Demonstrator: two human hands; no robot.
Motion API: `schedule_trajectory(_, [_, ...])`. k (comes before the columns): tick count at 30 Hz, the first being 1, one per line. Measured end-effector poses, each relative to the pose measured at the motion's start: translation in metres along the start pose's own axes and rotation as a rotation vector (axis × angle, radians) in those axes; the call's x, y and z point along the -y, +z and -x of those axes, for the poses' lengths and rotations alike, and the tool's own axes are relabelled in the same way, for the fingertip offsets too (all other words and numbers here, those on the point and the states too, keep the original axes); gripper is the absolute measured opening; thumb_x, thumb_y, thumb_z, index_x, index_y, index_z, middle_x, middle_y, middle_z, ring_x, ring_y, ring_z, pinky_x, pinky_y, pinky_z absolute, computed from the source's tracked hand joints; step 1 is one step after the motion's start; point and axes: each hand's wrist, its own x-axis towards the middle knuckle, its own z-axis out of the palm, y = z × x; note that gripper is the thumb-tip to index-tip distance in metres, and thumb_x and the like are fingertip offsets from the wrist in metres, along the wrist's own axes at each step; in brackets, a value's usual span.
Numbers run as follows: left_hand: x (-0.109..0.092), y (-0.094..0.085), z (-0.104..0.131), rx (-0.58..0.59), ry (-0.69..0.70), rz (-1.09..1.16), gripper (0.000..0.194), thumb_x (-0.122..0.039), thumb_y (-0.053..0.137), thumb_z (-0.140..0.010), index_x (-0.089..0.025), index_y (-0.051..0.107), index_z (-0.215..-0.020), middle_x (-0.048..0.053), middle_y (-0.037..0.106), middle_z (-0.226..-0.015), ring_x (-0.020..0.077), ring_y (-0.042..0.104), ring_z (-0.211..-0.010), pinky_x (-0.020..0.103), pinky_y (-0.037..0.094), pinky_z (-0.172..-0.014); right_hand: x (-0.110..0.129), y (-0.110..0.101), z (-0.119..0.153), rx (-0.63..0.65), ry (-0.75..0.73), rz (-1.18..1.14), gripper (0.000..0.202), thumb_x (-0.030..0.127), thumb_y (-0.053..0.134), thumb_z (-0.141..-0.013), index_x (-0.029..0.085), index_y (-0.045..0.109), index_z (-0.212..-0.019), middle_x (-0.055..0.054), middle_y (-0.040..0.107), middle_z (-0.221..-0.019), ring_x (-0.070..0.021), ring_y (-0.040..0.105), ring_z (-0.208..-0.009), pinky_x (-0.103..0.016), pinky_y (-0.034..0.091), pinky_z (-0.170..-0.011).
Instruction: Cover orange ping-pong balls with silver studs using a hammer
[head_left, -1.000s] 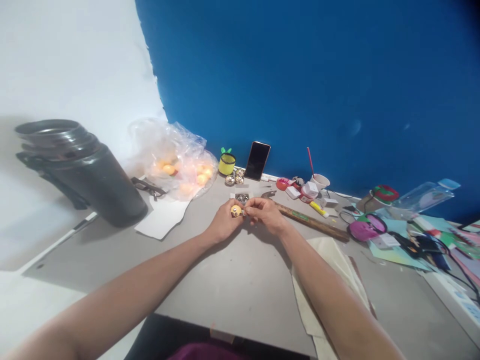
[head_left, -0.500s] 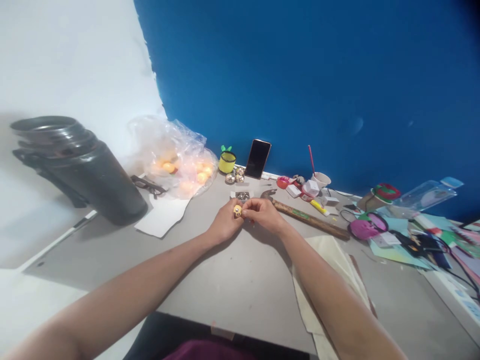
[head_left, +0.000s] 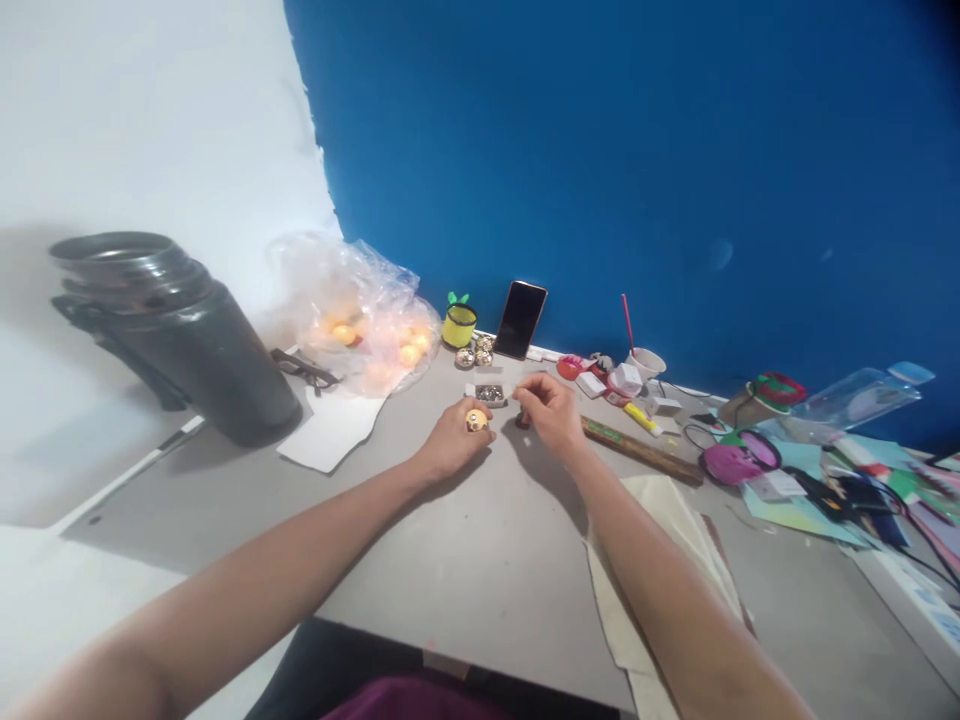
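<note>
My left hand [head_left: 451,440] is closed around a small yellow-orange ball [head_left: 476,421] with shiny metal studs on part of its surface. Apart from it, to the right, my right hand [head_left: 551,410] is held with thumb and fingers pinched together; whatever lies between the fingertips is too small to make out. Just beyond both hands sits a small open box [head_left: 490,394] of shiny metal pieces that look like tacks. Behind the box, several balls [head_left: 484,356] covered in similar studs rest in a cluster. A claw hammer [head_left: 645,452] lies beside my right hand, its head hidden behind that hand.
At left stand a large dark flask [head_left: 202,350] and a clear plastic bag [head_left: 360,310] of orange fruit, with white paper [head_left: 330,435] before it. A phone [head_left: 521,320] leans on the blue wall. A cream cloth [head_left: 645,510] lies under my right forearm; clutter and a plastic bottle [head_left: 862,400] fill the right.
My right hand has drawn away from the ball, to the right and slightly up. The ball stays in my left hand. The view has shifted slightly.
</note>
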Motion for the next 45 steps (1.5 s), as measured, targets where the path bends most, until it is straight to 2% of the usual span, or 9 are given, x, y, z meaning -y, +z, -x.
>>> schedule_trajectory(3, [-0.001,0.0,0.001,0.024,0.042,0.042,0.026,-0.024,0.068,-0.068,-0.019,0.059,-0.092,-0.003,0.058,-0.076,0.0141,0.052,-0.068,0.026,0.044,-0.062,-0.006,0.003,0.0,0.127,0.113,-0.153,0.028,0.045,0.075,-0.07,0.02,0.064,-0.076,0.0,0.065,-0.069,-0.0109,0.05,-0.052,-0.025,0.046,-0.048])
schedule_trajectory(7, [-0.002,0.001,0.003,0.087,-0.022,0.26,0.023,-0.029,0.06,-0.076,-0.02,0.058,-0.098,-0.006,0.049,-0.062,0.0113,0.045,-0.054,0.024,0.036,-0.052,-0.008,0.005,0.003,0.227,0.19,-0.265,0.033,0.046,0.082,-0.065,0.019,0.067,-0.076,-0.001,0.069,-0.074,-0.0097,0.051,-0.056,-0.023,0.049,-0.05])
schedule_trajectory(11, [-0.003,0.0,0.0,0.115,-0.081,0.386,0.014,-0.028,0.054,-0.078,-0.019,0.057,-0.09,-0.006,0.045,-0.053,0.0101,0.04,-0.047,0.023,0.031,-0.047,-0.01,0.002,0.001,0.269,0.24,-0.292,0.036,0.047,0.086,-0.064,0.019,0.068,-0.075,-0.001,0.07,-0.073,-0.0083,0.049,-0.053,-0.022,0.048,-0.048])
schedule_trajectory(17, [-0.005,0.0,-0.001,0.189,-0.122,0.517,0.017,-0.024,0.058,-0.071,-0.019,0.056,-0.087,-0.007,0.045,-0.052,0.0072,0.033,-0.043,0.021,0.024,-0.045,-0.013,0.0,-0.001,0.284,0.25,-0.305,0.039,0.049,0.09,-0.062,0.019,0.069,-0.075,0.0,0.068,-0.069,-0.0082,0.049,-0.049,-0.023,0.048,-0.045])
schedule_trajectory(20, [-0.007,-0.001,-0.001,0.243,-0.179,0.626,0.017,-0.024,0.061,-0.071,-0.019,0.055,-0.086,-0.006,0.046,-0.055,0.0078,0.036,-0.044,0.021,0.026,-0.044,-0.016,0.0,-0.001,0.275,0.269,-0.353,0.04,0.048,0.091,-0.06,0.019,0.069,-0.076,-0.001,0.069,-0.07,-0.0095,0.053,-0.052,-0.023,0.047,-0.046])
schedule_trajectory(25, [-0.008,-0.006,-0.002,0.271,-0.218,0.789,0.023,-0.032,0.064,-0.078,-0.017,0.057,-0.093,0.0,0.058,-0.074,0.0104,0.05,-0.054,0.025,0.039,-0.05,-0.019,-0.001,-0.002,0.28,0.282,-0.391,0.039,0.047,0.092,-0.061,0.018,0.07,-0.076,-0.002,0.07,-0.072,-0.0109,0.057,-0.057,-0.022,0.048,-0.048])
schedule_trajectory(36, [0.0,-0.001,-0.005,0.285,-0.179,0.745,0.025,-0.036,0.067,-0.083,-0.019,0.054,-0.094,-0.003,0.053,-0.073,0.0065,0.041,-0.05,0.019,0.028,-0.046,-0.019,-0.002,0.0,0.295,0.274,-0.36,0.037,0.046,0.09,-0.063,0.018,0.07,-0.077,-0.002,0.071,-0.074,-0.01,0.055,-0.055,-0.022,0.048,-0.049])
schedule_trajectory(42, [0.0,-0.004,-0.006,0.243,-0.152,0.737,0.033,-0.041,0.069,-0.082,-0.018,0.054,-0.1,-0.002,0.056,-0.077,0.0076,0.048,-0.053,0.021,0.037,-0.048,-0.018,-0.002,-0.002,0.3,0.293,-0.4,0.039,0.046,0.093,-0.061,0.018,0.07,-0.076,-0.002,0.07,-0.071,-0.0086,0.052,-0.054,-0.021,0.047,-0.048])
schedule_trajectory(45, [-0.001,-0.006,-0.004,0.251,-0.093,0.595,0.039,-0.031,0.075,-0.074,-0.02,0.054,-0.106,-0.004,0.057,-0.078,0.0073,0.05,-0.055,0.021,0.039,-0.051,-0.017,-0.002,-0.002,0.323,0.305,-0.437,0.039,0.045,0.094,-0.061,0.018,0.07,-0.076,-0.001,0.069,-0.07,-0.0085,0.053,-0.054,-0.02,0.047,-0.049])
